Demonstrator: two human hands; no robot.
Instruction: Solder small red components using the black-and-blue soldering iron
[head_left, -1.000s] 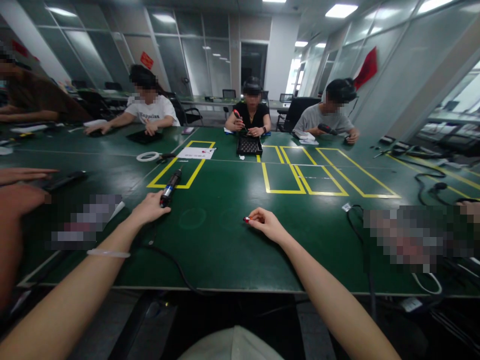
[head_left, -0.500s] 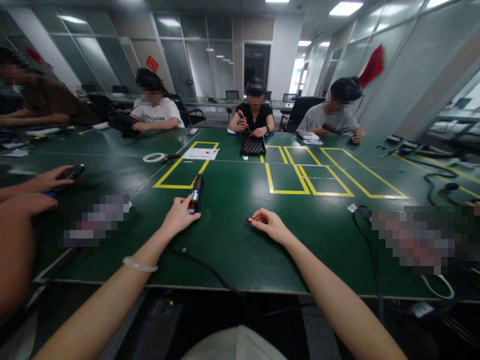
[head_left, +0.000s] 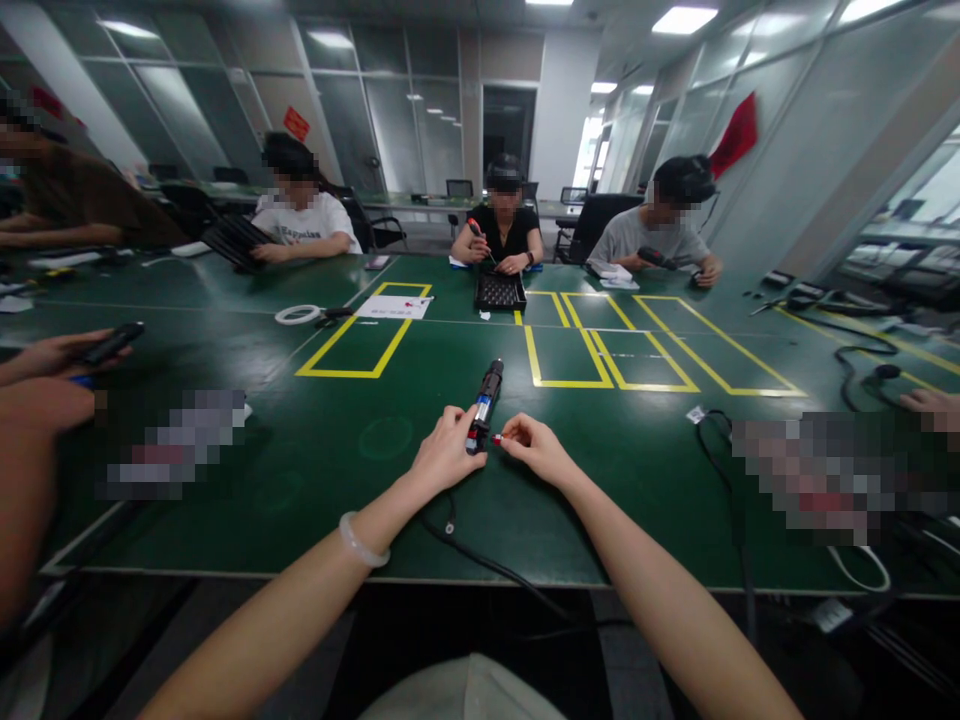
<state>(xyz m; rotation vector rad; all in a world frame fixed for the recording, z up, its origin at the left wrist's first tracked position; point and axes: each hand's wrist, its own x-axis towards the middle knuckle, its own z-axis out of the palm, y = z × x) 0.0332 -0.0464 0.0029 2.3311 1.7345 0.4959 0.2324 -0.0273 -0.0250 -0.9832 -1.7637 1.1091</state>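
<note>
My left hand (head_left: 444, 458) is closed round the lower end of a black corded electric screwdriver (head_left: 484, 400) with a blue band, which points away from me over the green table (head_left: 420, 400). Its black cord (head_left: 487, 560) trails back over the near table edge. My right hand (head_left: 536, 447) pinches a small red and silver part (head_left: 496, 438) at its fingertips, just right of the screwdriver's lower end. A pale bangle (head_left: 362, 540) sits on my left wrist.
Yellow taped rectangles (head_left: 600, 350) mark the table. A black tray (head_left: 499, 290), a white tape roll (head_left: 295, 314) and a paper sheet (head_left: 393, 306) lie further off. Three people sit at the far side. Other people's hands (head_left: 52, 355) work at my left; cables (head_left: 847, 360) lie right.
My left hand has carried the screwdriver rightward across the table until it sits beside my right hand. My right hand has stayed in place with the small part.
</note>
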